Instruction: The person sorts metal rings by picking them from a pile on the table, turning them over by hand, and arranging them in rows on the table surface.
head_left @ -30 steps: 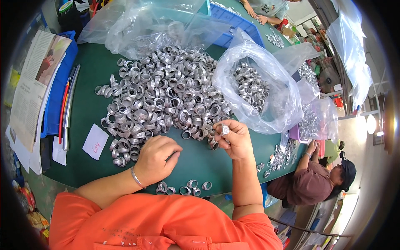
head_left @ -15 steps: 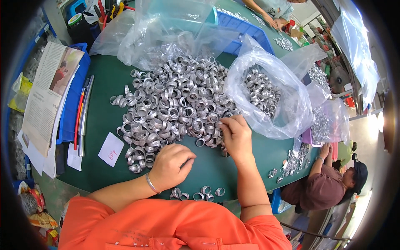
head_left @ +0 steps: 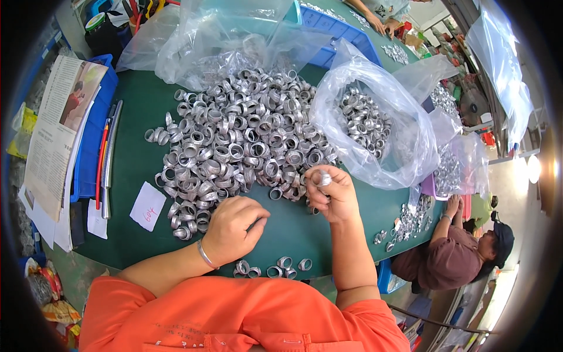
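Note:
A big heap of silver metal rings (head_left: 234, 135) covers the middle of the green table. My right hand (head_left: 333, 196), at the heap's right front edge, pinches one silver ring (head_left: 321, 178) between thumb and fingers, palm side turned up. My left hand (head_left: 236, 227) rests at the heap's near edge, back upward, fingers curled in and pressed together; what lies under them is hidden. Several loose rings (head_left: 274, 271) form a small group along the table's front edge, between my forearms.
Right of the heap stands an open clear plastic bag (head_left: 404, 167) with more rings. A paper slip (head_left: 148, 206) lies left, beside pens (head_left: 108, 158) and a blue tray with papers (head_left: 88, 170). Blue bins (head_left: 343, 35) stand behind. A co-worker (head_left: 437, 252) sits at the right.
My right hand has lifted off the heap and turned over, bringing a ring into plain sight. My left hand stays by the near edge, still curled. The whole view has shifted slightly.

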A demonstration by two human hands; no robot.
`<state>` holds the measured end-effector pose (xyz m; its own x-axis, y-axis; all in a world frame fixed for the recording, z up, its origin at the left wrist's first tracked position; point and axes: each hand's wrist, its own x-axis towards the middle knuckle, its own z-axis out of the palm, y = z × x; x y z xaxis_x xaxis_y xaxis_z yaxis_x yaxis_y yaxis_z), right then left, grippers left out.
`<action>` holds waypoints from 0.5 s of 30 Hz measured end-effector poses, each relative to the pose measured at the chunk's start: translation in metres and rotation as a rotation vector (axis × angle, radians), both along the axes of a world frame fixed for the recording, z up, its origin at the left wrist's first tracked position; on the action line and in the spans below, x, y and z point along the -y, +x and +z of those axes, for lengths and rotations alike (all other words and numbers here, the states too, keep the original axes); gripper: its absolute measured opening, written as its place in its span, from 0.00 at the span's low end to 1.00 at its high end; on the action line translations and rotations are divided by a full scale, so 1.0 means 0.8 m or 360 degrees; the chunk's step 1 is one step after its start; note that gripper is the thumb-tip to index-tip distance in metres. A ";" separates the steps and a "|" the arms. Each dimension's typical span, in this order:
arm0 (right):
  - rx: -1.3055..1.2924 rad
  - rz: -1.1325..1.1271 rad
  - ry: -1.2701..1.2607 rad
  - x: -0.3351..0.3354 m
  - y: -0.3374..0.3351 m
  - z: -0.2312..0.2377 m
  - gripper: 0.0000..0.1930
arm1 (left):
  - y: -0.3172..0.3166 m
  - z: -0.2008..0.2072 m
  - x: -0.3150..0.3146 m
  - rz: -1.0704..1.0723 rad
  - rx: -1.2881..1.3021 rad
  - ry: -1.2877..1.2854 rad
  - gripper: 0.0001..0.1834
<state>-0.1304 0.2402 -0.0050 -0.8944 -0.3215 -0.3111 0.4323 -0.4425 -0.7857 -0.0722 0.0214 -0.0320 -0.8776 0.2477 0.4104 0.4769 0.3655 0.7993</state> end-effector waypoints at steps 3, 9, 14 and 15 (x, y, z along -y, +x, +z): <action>-0.0067 -0.0011 -0.0362 -0.006 0.001 -0.008 0.10 | 0.000 -0.001 0.000 0.0002 -0.0003 0.0004 0.05; -0.0361 -0.0221 0.1137 0.015 0.004 0.005 0.08 | 0.001 -0.001 0.000 -0.0003 -0.0005 -0.0006 0.05; -0.1292 -0.0078 0.2319 0.024 0.009 -0.012 0.11 | 0.001 0.001 0.000 -0.0003 0.0018 -0.0024 0.06; -0.1088 -0.0086 0.2046 0.020 0.009 -0.011 0.12 | 0.001 0.000 -0.001 0.0000 0.0015 -0.0013 0.06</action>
